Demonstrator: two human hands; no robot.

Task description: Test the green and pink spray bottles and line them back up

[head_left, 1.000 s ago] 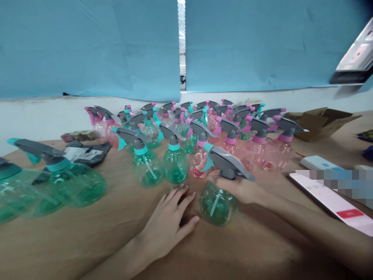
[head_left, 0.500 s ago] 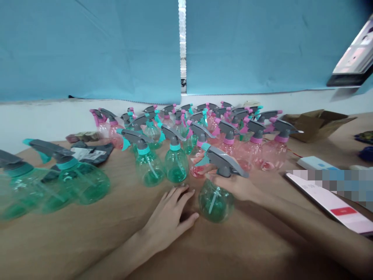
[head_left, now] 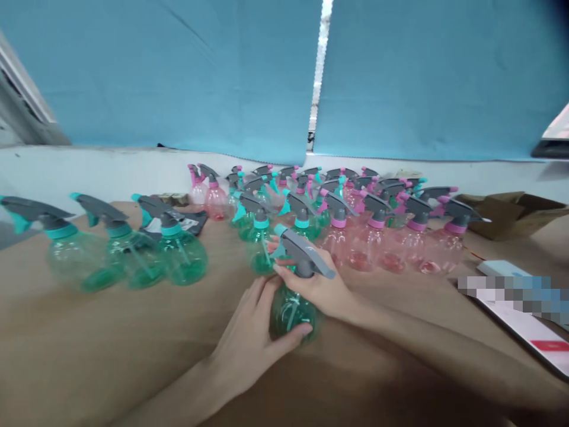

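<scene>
A round green spray bottle (head_left: 293,314) with a grey trigger head stands in front of me, between my two hands. My right hand (head_left: 326,284) is closed around its neck, just below the grey head. Against the lower left side of the bottle lies my left hand (head_left: 249,332), its thumb across the front of the green body and its fingers behind. The bottle's neck ring is hidden by the right hand. Close behind it stands another green spray bottle (head_left: 260,249) with a turquoise collar.
Several pink spray bottles (head_left: 393,249) stand in rows at the back and right. Three green spray bottles (head_left: 182,258) stand on the left, before a dark plastic packet (head_left: 195,222). To the right are a phone (head_left: 515,323), a white box (head_left: 502,268) and an opened cardboard box (head_left: 511,213).
My right hand has brought the green spray bottle left, towards my left hand. My left hand has closed on the bottle's body. The view has turned left.
</scene>
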